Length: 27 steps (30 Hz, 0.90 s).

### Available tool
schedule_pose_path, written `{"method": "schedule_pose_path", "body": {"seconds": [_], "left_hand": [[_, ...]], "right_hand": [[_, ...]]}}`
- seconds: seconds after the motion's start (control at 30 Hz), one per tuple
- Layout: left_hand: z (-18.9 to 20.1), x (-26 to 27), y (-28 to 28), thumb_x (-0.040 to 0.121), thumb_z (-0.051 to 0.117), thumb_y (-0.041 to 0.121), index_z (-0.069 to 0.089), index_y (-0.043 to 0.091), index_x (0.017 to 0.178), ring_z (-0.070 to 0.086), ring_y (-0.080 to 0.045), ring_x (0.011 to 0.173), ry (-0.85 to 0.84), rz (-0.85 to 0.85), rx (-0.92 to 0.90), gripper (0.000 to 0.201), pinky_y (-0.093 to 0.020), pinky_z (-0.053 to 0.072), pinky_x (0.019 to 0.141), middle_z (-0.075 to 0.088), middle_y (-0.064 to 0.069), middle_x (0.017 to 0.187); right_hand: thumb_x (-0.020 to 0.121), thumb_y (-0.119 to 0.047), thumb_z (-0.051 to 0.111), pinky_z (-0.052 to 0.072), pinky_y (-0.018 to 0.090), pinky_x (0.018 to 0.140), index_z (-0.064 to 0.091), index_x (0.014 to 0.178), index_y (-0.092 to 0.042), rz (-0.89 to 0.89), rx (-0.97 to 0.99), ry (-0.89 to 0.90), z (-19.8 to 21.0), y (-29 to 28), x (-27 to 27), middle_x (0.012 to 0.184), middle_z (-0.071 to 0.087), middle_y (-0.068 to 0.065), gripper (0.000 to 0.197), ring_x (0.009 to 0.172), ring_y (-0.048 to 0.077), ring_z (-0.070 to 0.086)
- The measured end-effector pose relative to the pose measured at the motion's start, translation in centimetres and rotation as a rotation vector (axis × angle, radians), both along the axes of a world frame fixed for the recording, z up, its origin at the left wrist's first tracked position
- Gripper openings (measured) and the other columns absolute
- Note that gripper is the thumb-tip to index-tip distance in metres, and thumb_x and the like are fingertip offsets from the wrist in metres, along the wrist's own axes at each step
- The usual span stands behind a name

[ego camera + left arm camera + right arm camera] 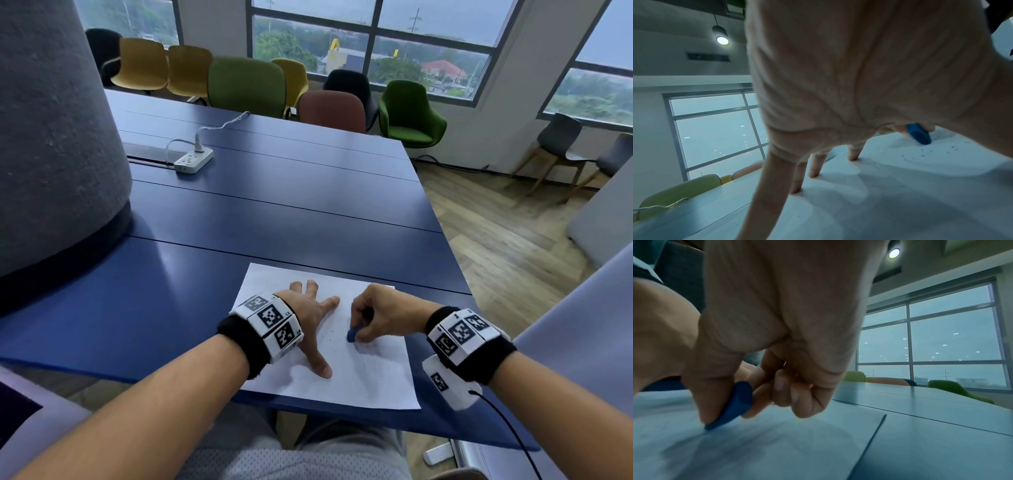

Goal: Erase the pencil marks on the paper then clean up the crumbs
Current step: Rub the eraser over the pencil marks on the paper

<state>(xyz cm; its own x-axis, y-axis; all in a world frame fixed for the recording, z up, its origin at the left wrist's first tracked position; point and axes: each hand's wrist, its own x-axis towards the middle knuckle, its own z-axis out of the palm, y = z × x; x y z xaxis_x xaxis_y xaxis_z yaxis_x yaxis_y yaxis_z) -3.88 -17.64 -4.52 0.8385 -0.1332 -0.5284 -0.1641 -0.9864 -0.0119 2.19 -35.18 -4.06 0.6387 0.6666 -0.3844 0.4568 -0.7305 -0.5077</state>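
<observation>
A white sheet of paper lies at the near edge of the blue table. My left hand presses flat on the sheet's left half, its spread fingers straight and their tips on the paper. My right hand pinches a small blue eraser between thumb and fingers, its lower end touching the paper. In the right wrist view the eraser is tilted under the thumb. Dark crumbs are scattered between the two hands, and crumbs also show near the eraser.
A white power strip with a cable lies far back on the table. A large grey felt-covered column stands at the left. Coloured chairs line the far side. The table's right edge drops to a wooden floor.
</observation>
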Motion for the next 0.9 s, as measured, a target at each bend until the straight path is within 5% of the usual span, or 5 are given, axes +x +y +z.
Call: {"method": "schedule_pose_path", "body": {"seconds": [0.23,0.37,0.53,0.77,0.9], "left_hand": [[0.1,0.0,-0.1,0.059,0.077,0.075,-0.006,0.038,0.156,0.005,-0.038,0.149,0.006,-0.002,0.001,0.133,-0.055,0.029,0.114,-0.005,-0.013,0.164],[0.1,-0.1,0.0,0.060,0.076,0.075,-0.005,0.037,0.156,0.003,-0.038,0.150,0.007,-0.003,0.002,0.132,-0.056,0.029,0.113,-0.006,-0.012,0.164],[0.2,-0.1,0.0,0.060,0.076,0.074,-0.009,0.037,0.156,0.000,-0.039,0.150,0.009,-0.004,0.005,0.133,-0.055,0.026,0.114,-0.009,-0.013,0.164],[-0.2,-0.1,0.1,0.057,0.078,0.074,-0.003,0.032,0.156,0.012,-0.037,0.147,-0.022,-0.008,0.002,0.135,-0.055,0.036,0.108,0.003,-0.011,0.162],[-0.5,-0.1,0.1,0.055,0.080,0.073,0.003,0.023,0.156,0.021,-0.034,0.143,-0.057,-0.001,0.001,0.137,-0.050,0.039,0.105,0.010,-0.009,0.160]], "right_hand": [[0.073,-0.018,0.081,0.043,0.010,0.060,0.072,0.073,-0.024,0.140,-0.169,0.062,1.1,1.0,0.3,0.067,0.067,-0.013,0.011,0.057,-0.005,0.055],[0.074,-0.019,0.080,0.045,0.025,0.063,0.068,0.071,-0.020,-0.005,-0.006,-0.084,0.4,1.8,1.7,0.066,0.063,-0.008,0.012,0.058,0.005,0.052],[0.072,-0.021,0.081,0.046,0.019,0.066,0.070,0.069,-0.027,0.178,-0.222,0.079,0.8,1.6,0.4,0.067,0.066,-0.014,0.013,0.058,-0.003,0.054],[0.077,-0.019,0.078,0.046,0.025,0.061,0.071,0.079,-0.009,-0.061,0.059,-0.181,-0.4,2.2,3.0,0.072,0.065,-0.001,0.012,0.060,0.008,0.052],[0.074,-0.012,0.078,0.050,0.028,0.064,0.070,0.074,-0.013,0.073,-0.027,-0.038,-0.1,2.2,2.7,0.078,0.072,0.004,0.009,0.065,0.011,0.059]]}}
